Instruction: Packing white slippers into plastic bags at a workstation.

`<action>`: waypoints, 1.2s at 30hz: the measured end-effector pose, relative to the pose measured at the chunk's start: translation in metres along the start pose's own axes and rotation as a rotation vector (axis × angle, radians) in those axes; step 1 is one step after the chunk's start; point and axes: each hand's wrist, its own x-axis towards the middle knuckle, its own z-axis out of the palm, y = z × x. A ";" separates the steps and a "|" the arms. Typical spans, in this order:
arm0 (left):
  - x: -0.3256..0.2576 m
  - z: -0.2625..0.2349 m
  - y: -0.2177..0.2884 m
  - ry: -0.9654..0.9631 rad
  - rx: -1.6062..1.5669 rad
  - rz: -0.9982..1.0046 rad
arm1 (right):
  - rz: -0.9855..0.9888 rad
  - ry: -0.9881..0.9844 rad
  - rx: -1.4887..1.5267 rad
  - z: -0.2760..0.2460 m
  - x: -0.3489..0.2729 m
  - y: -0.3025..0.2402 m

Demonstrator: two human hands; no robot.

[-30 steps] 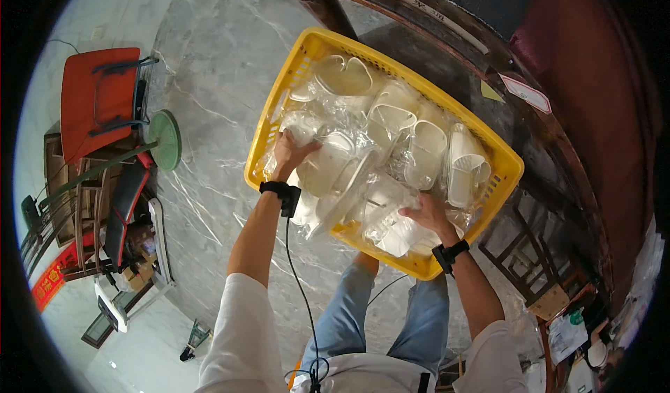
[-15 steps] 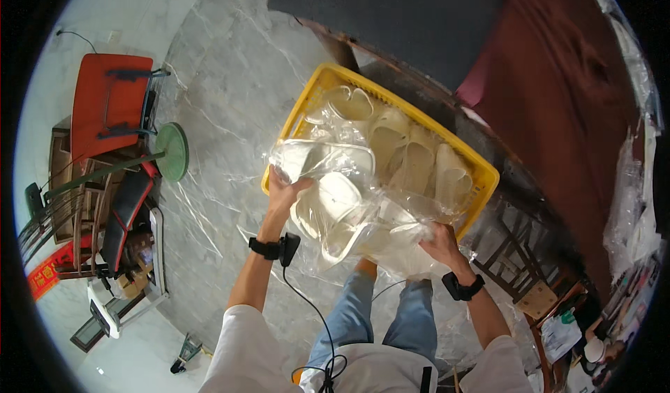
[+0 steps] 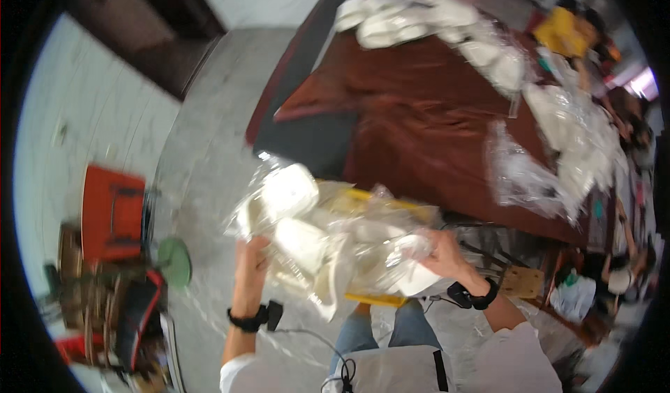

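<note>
White clog-like shoes in a crumpled clear plastic bag [image 3: 303,243] hang between my hands, above the yellow basket [image 3: 377,300]. My left hand [image 3: 251,257] is closed on the bag's left side, its fingers partly hidden by plastic and blurred. On the other side, my right hand [image 3: 444,255] grips bunched plastic. The bag covers most of the basket, whose yellow rim shows at the back and front. Pale shoes in the basket are largely hidden under it.
Ahead stands a table with a brown cloth [image 3: 426,107], bearing several bagged white shoes [image 3: 394,27] along its far and right edges. A red folding chair [image 3: 112,212] and a round green stand base [image 3: 173,262] are at left. A wooden stool [image 3: 523,281] is at right.
The bag has been lifted higher over the basket, with both hands still gripping it. My view has tilted up, so more of the table and the shoes on it shows.
</note>
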 end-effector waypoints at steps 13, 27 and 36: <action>-0.006 0.264 0.275 -0.293 0.004 0.156 | -0.143 0.375 0.216 -0.276 -0.083 -0.003; 0.119 0.671 0.286 -1.017 -0.045 0.170 | 0.039 0.609 0.277 -0.602 -0.068 0.225; 0.114 0.826 0.076 -0.869 0.103 -0.201 | 0.301 0.998 -0.392 -0.559 -0.073 0.418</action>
